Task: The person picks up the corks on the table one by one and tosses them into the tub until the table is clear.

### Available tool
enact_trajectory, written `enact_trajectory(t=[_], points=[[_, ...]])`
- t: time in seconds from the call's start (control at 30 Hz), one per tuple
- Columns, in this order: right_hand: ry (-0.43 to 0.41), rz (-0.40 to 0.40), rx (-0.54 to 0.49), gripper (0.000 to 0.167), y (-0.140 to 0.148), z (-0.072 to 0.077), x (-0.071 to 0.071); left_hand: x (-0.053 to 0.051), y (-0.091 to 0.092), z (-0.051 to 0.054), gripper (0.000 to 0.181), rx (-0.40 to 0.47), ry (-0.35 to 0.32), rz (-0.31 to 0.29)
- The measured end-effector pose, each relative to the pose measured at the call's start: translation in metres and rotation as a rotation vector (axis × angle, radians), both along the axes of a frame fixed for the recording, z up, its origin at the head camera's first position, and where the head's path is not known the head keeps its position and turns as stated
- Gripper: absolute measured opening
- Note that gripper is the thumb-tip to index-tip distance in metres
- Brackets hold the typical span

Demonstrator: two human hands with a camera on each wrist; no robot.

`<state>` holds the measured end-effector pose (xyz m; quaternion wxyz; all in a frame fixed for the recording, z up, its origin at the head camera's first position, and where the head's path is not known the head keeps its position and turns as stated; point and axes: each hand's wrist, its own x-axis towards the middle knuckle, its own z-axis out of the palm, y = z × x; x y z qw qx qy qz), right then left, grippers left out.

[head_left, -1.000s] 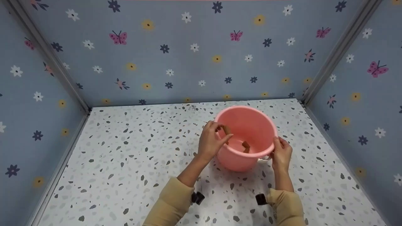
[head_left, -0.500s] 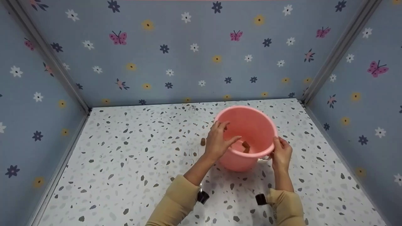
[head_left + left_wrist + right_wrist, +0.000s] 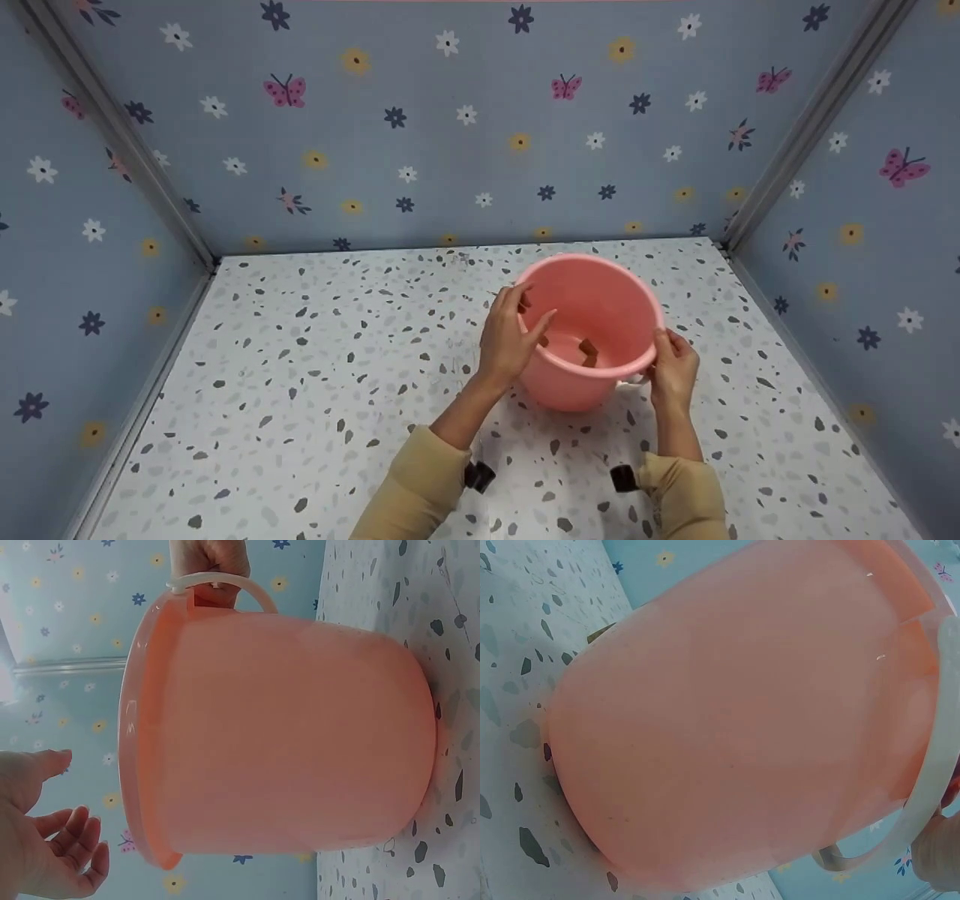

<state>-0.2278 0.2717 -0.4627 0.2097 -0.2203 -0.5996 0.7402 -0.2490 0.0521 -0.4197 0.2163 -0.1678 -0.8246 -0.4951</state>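
Note:
A pink bucket (image 3: 570,390) with a white handle (image 3: 225,579) stands tilted slightly on the speckled table. My right hand (image 3: 673,371) grips its right rim, thumb on top and fingers curled underneath, near the handle. At the left rim, my left hand (image 3: 501,341) hovers with thumb and fingers spread, holding nothing. The left wrist view shows this hand (image 3: 56,840) apart from the rim, its fingers loosely bent. Down inside the bucket lie small brown pieces (image 3: 589,351), one partly hidden by the left side of the rim. Their exact kind is unclear.
The white speckled tabletop (image 3: 315,420) extends left of the bucket. Blue flowered panels (image 3: 465,90) enclose the back and both sides. A small brownish piece (image 3: 600,633) shows on the table behind the bucket in the right wrist view.
One second ago my left hand held a brown piece over the bucket. It let go inside, then drew back left, now covering a brown piece seen on the table. The right hand stayed put.

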Motion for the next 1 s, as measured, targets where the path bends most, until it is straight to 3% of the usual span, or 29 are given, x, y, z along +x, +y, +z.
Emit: enact_trajectory(t=[0.2,0.37,0.53,0.77,1.0], points=[[0.007,-0.003,0.003,0.037,0.0,0.001,0.001,-0.004,-0.01,-0.009,0.041,0.077,0.063,0.006],[0.007,-0.004,0.001,0.037,-0.001,0.0,0.001,-0.006,-0.017,-0.021,0.038,0.107,0.075,0.032],[0.003,0.001,0.005,0.037,-0.001,0.0,0.001,-0.01,-0.024,-0.036,0.035,0.111,0.046,0.068],[-0.018,0.002,0.012,0.038,0.0,0.0,0.0,-0.018,-0.034,-0.058,0.033,0.181,-0.018,0.067],[-0.006,-0.004,0.024,0.036,-0.001,-0.001,0.0,-0.026,-0.042,-0.08,0.029,0.218,-0.002,0.08]])
